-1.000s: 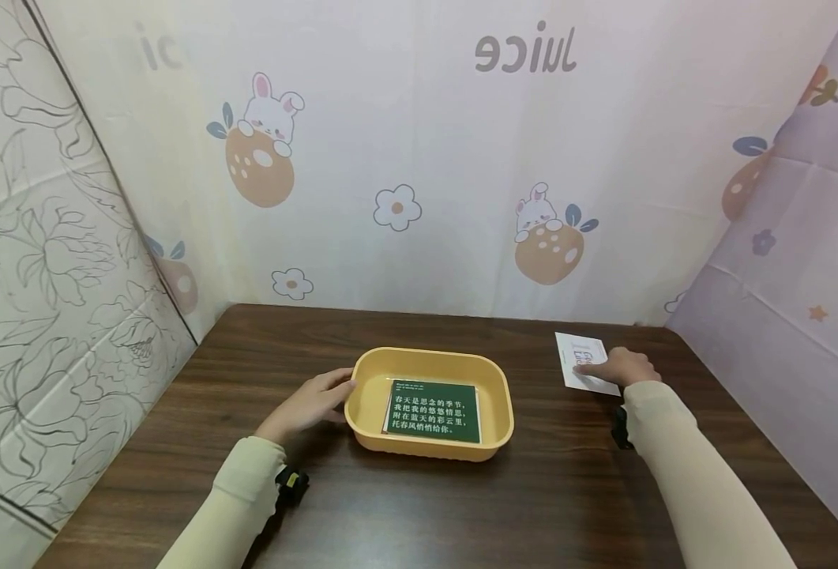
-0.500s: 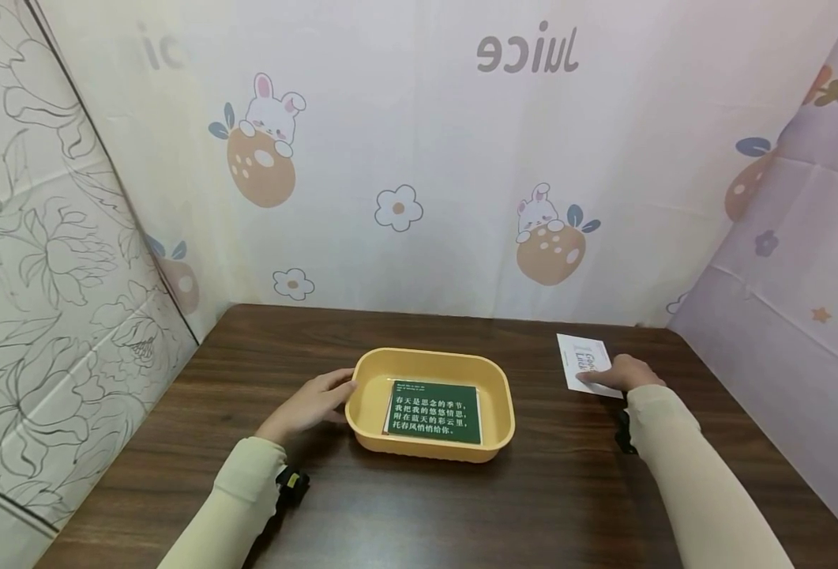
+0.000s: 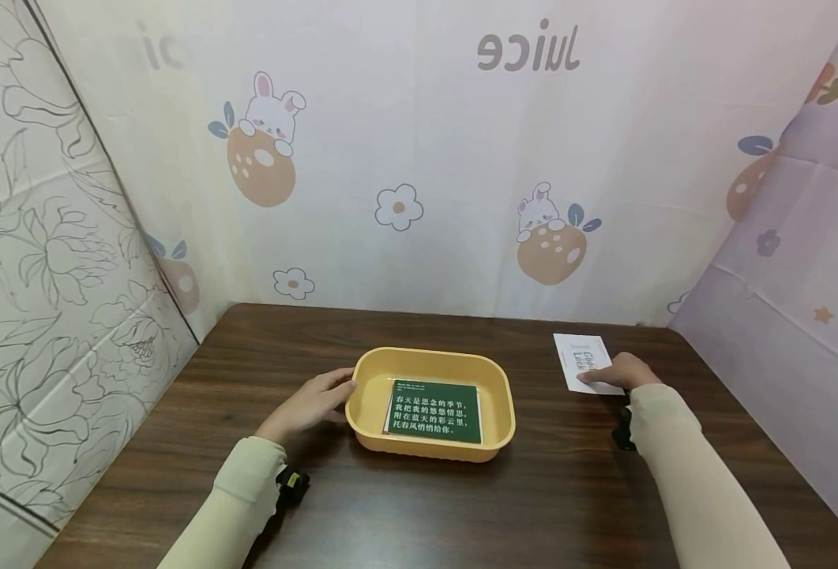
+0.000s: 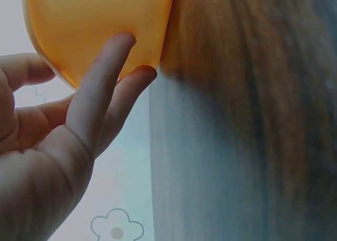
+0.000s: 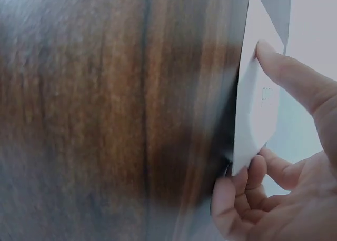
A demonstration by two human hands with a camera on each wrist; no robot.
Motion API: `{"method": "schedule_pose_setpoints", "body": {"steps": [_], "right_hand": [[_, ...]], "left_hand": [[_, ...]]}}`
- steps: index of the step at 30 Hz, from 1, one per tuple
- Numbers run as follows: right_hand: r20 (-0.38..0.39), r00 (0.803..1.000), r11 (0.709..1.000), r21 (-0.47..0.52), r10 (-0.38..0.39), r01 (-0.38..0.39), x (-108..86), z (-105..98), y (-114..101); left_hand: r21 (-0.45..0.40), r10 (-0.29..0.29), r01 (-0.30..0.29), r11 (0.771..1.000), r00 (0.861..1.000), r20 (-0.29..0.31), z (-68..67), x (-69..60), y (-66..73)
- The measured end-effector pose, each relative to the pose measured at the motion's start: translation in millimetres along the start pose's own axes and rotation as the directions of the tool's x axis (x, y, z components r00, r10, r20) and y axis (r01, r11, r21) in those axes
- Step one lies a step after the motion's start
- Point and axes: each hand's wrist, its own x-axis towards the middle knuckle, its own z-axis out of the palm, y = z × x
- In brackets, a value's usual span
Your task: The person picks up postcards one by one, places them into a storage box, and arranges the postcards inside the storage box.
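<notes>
A yellow plastic tray (image 3: 426,362) stands on the table, with a green card (image 3: 434,411) bearing white Chinese writing lying flat inside. My left hand (image 3: 310,405) is at the tray's left end. In the left wrist view, its long, fairly straight fingers (image 4: 95,88) rest against the tray's outer wall (image 4: 100,14). To the right of the tray, my right hand (image 3: 623,373) pinches a white card (image 3: 573,353) printed "Good Luck". The right wrist view shows the thumb on the card's face and curled fingers at its lower edge, partly behind it.
The dark wood-grain table (image 3: 419,514) ends at a pale curtain (image 3: 454,158) with rabbit and fruit prints. A line-drawn floral curtain (image 3: 56,237) hangs on the left, and a lilac one (image 3: 802,261) on the right. Dark wrist cameras sit under both sleeves.
The right thumb has drawn back across the white card, uncovering more of its print, and the card has shifted slightly. My left hand, the tray and the green card have stayed put.
</notes>
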Motion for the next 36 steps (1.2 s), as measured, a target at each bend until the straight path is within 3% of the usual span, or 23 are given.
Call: {"method": "schedule_pose_setpoints", "body": {"steps": [11, 19, 27, 36], "right_hand": [[-0.03, 0.999, 0.999, 0.023, 0.023, -0.023, 5.5, 3.5, 2.8], [-0.015, 0.998, 0.996, 0.05, -0.068, 0.068, 7.3, 5.6, 6.0], [-0.03, 0.998, 0.995, 0.083, -0.053, 0.055, 8.2, 8.4, 7.9], [-0.066, 0.996, 0.969, 0.235, -0.062, 0.076, 11.1, 10.7, 11.8]], "left_hand": [[-0.009, -0.001, 0.001, 1.0, 1.0, 0.0, 0.1, -1.8, 3.1], [-0.012, 0.012, -0.012, 1.0, 1.0, -0.001, 0.6, 0.2, 1.5], [-0.021, 0.013, -0.013, 1.0, 1.0, 0.005, 2.0, 0.6, 0.9], [-0.028, -0.001, 0.001, 1.0, 1.0, -0.003, 2.3, 0.8, 0.3]]}}
